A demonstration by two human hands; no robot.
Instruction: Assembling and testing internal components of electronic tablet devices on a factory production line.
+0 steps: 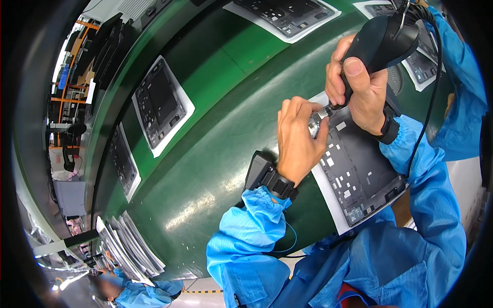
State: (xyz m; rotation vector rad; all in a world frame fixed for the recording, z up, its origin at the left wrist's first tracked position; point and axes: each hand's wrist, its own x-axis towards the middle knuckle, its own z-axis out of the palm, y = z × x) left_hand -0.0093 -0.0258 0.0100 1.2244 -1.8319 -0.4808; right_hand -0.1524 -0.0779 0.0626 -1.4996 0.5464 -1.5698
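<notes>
My right hand grips a black electric screwdriver with a cable running off its top. Its tip points down at the upper left corner of a dark grey device chassis lying on a white sheet on the green conveyor belt. My left hand pinches a small silvery part at the screwdriver tip, resting on the chassis edge. Both wrists wear black straps over blue sleeves.
More dark chassis on white sheets lie along the belt: one at middle left, one further left, one at top. A stack of white sheets sits lower left beside another person in blue.
</notes>
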